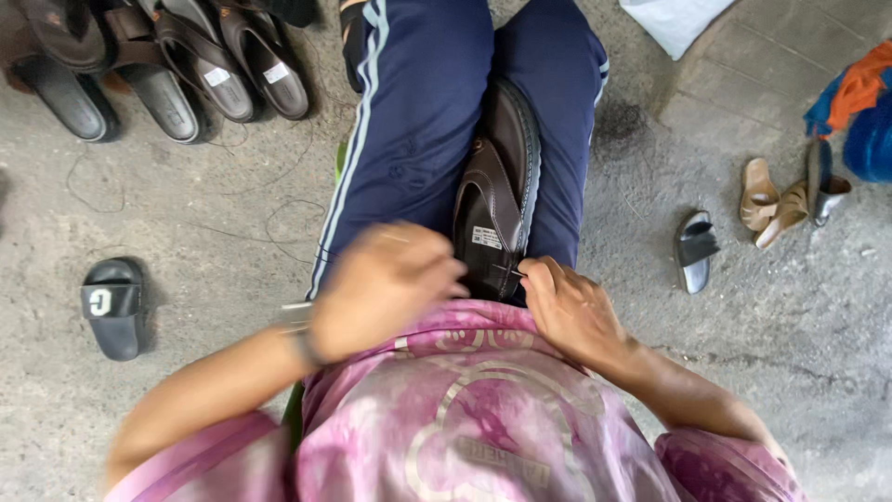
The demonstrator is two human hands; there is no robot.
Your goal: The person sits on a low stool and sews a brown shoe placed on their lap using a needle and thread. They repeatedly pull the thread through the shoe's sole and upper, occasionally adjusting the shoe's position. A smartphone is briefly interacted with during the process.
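Observation:
A dark brown sandal (499, 191) lies lengthwise on my lap, between my legs in blue track trousers, sole rim to the right and strap across its middle. My left hand (383, 284) is curled at the sandal's near left edge, fingers bent against it, slightly blurred. My right hand (569, 307) pinches at the sandal's near end, fingertips touching the heel part beside a small white label. Whether a needle or thread is between the fingers is too small to tell.
A row of dark sandals (158, 65) lies on the concrete at the upper left. A black slide (114, 305) sits at left. A grey slide (695, 249) and tan heeled sandals (771, 200) lie at right, near coloured cloth (855, 102). Thin thread loops lie on the floor.

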